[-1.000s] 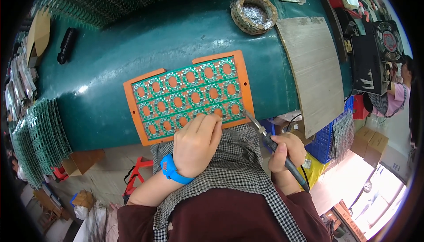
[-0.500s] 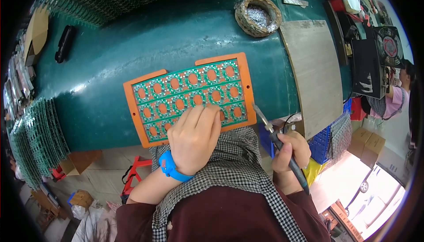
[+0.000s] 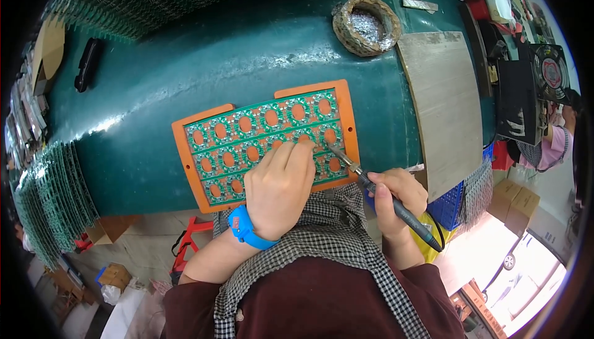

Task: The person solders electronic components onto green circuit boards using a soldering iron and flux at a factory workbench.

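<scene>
A green circuit board panel (image 3: 238,138) with rows of ring-shaped boards lies in an orange fixture (image 3: 353,150) at the near edge of the bench. Over its lower middle, my left hand (image 3: 279,181) is bent with fingertips pressed together at the boards; whatever they pinch is hidden. In my right hand (image 3: 401,195) is a soldering iron (image 3: 413,224), gripped by its dark handle like a pen. Its metal tip points left at the panel, at or just above a ring in the right part of the middle row, close to my left fingertips.
On the green bench (image 3: 142,147) stand a round container with crumpled silvery material (image 3: 349,36) and a grey flat plate (image 3: 442,110). Mesh-like green board stacks (image 3: 59,184) sit at left and far side. A fan (image 3: 550,74) and another person in pink (image 3: 554,147) are at right.
My right hand has moved the soldering iron left and up, bringing its tip from beside the fixture over the panel. My left hand has shifted slightly right.
</scene>
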`<action>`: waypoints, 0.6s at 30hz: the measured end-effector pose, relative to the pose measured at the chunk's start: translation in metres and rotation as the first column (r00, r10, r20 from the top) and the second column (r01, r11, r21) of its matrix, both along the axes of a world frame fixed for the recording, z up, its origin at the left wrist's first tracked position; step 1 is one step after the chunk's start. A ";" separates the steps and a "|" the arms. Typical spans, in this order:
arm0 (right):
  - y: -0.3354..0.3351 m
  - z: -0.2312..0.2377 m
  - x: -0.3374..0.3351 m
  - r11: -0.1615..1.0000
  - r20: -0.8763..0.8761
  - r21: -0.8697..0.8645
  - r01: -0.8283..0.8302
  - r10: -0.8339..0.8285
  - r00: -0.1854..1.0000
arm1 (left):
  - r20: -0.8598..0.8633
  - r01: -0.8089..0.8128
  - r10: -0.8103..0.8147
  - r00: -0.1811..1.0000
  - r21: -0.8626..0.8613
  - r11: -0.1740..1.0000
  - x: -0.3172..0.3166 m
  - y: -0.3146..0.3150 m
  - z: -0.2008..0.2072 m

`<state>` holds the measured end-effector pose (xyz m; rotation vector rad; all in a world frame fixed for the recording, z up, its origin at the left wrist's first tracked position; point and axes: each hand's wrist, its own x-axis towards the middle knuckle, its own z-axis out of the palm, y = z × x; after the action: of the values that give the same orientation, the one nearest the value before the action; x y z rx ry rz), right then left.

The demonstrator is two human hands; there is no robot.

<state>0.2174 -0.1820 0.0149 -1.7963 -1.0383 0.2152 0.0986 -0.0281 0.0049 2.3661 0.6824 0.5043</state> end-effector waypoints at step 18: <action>0.013 -0.001 0.012 0.998 -0.050 0.020 0.064 -0.063 0.997 | -0.004 -0.088 0.088 0.996 0.063 0.994 0.012 0.020 0.007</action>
<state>0.2290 -0.1691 0.0136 -1.7931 -0.9433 0.2079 0.1107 -0.0078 0.0115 2.4054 0.7874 0.5631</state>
